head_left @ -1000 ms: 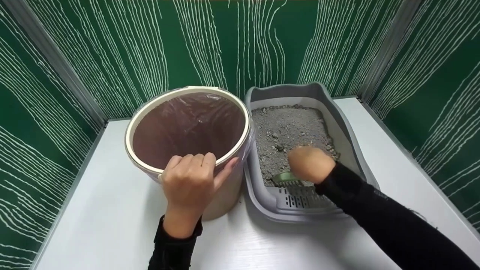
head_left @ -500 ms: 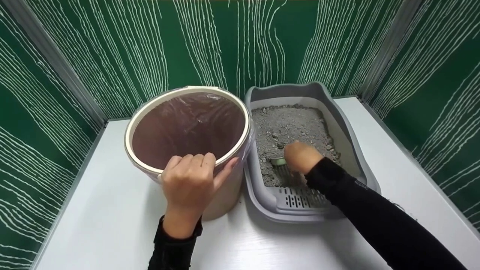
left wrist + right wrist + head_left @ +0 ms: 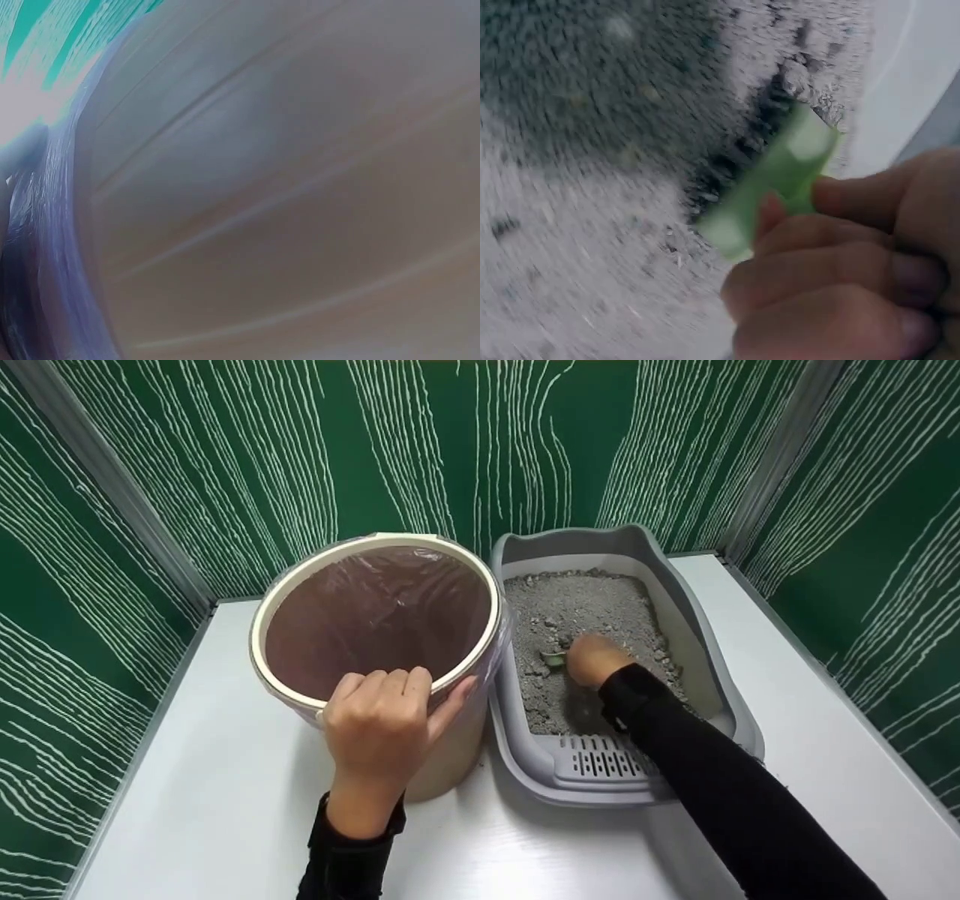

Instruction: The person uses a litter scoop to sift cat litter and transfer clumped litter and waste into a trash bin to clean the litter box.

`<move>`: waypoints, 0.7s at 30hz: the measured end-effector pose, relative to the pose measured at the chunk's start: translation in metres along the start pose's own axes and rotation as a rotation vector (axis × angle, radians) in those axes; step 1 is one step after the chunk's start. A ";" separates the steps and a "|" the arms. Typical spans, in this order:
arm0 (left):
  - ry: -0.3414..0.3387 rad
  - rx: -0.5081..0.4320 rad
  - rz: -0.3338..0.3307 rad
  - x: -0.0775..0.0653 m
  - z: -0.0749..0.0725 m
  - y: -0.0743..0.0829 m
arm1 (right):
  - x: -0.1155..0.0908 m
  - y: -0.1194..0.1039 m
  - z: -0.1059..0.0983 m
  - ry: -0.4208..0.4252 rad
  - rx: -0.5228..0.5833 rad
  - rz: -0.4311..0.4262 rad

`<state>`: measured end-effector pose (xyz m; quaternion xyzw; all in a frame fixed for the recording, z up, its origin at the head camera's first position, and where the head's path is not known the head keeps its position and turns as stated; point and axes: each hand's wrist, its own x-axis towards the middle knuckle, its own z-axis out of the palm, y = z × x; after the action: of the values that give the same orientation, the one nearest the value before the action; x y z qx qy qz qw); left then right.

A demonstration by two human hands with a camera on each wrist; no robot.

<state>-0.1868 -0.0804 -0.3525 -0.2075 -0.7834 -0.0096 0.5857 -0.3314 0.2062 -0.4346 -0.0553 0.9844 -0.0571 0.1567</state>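
Observation:
My left hand (image 3: 379, 727) grips the near rim of a cream trash bin (image 3: 450, 761) lined with a clear plastic bag (image 3: 375, 607). The bin's ribbed outer wall fills most of the left wrist view. Inside the grey litter box (image 3: 517, 769), my right hand (image 3: 596, 660) holds a green litter scoop (image 3: 553, 659) down at the grey cat litter (image 3: 577, 596). In the right wrist view the thumb and curled fingers pinch the scoop (image 3: 780, 180), whose head meets the litter. Blur hides fine detail there, and the hand covers most of the scoop in the head view.
Bin and litter box stand side by side on a white table (image 3: 195, 780). A slotted grate (image 3: 600, 761) spans the box's near end. Green panels (image 3: 600, 435) with white wavy lines enclose the back and both sides. Small dark clumps lie in the litter.
My right hand has moved the scoop away from the near grate toward the middle of the box, slightly leftward, through the litter. The left hand and the bin have stayed in place.

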 end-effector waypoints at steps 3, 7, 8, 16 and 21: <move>0.000 0.000 0.001 0.000 0.000 0.000 | 0.012 0.006 0.010 -0.002 0.083 0.012; 0.000 0.002 0.008 0.000 0.001 0.000 | 0.022 0.015 0.020 -0.067 0.296 0.072; 0.000 0.001 0.009 0.001 0.001 0.000 | 0.023 0.018 0.022 -0.076 0.353 0.096; 0.002 -0.002 0.002 0.001 0.000 -0.001 | 0.026 0.021 0.029 0.076 0.561 0.156; -0.001 -0.009 0.000 0.001 0.000 0.001 | 0.024 0.022 0.030 0.167 0.589 0.163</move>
<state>-0.1866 -0.0795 -0.3515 -0.2101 -0.7837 -0.0131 0.5843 -0.3461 0.2216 -0.4730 0.0765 0.9362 -0.3314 0.0889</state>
